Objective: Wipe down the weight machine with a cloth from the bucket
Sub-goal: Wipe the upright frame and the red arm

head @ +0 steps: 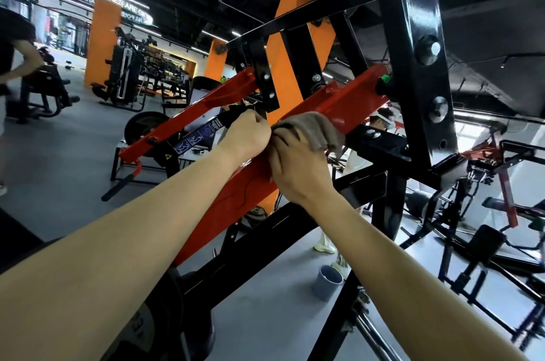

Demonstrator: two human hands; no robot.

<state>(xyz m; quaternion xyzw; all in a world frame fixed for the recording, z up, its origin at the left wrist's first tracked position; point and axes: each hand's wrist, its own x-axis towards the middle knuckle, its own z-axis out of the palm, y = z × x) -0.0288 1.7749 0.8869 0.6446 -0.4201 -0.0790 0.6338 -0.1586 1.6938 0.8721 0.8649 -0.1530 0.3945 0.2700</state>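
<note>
Hands: left hand (247, 136) and right hand (298, 166) both at the cloth (312, 127) on the sloping red arm (339, 101).
Up-slope: the arm's face is bare as far as the black upright (424, 80), which crosses it; bolt heads stand proud there.
Just above the left hand: a black bolted bracket (267, 86) hangs down, blocking.
Under the right hand: a black crossbar (362, 192), narrow gap.
Down-slope: red face open.
Floor (73, 154) between frame bars: bucket (327, 282).

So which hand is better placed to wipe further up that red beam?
Right. The right hand holds the cloth against the red beam; the left hand is just curled beside it.
</note>
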